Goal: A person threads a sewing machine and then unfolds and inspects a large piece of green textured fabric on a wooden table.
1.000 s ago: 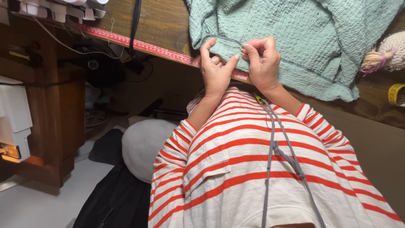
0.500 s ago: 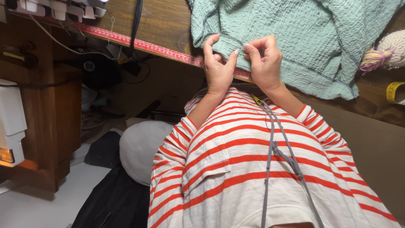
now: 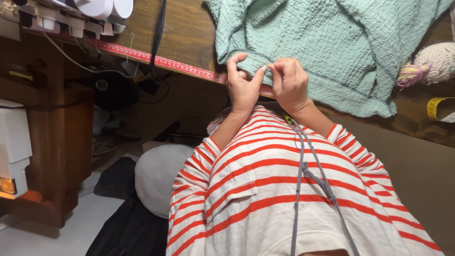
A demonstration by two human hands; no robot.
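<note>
Pinching together at the table's front edge, the left hand (image 3: 242, 85) and right hand (image 3: 290, 83) clamp fingertips on the hem of a mint-green crinkled garment (image 3: 332, 42), which lies rumpled over the wooden table (image 3: 189, 33) beside a red measuring tape (image 3: 156, 59).

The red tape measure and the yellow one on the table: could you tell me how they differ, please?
The red tape measure lies unrolled, stretched flat along the table edge; the yellow tape measure is coiled into a roll. The red one passes under the green cloth behind the left hand and right hand; the yellow one sits apart, at the far right. Both rest on the wooden table.
</note>
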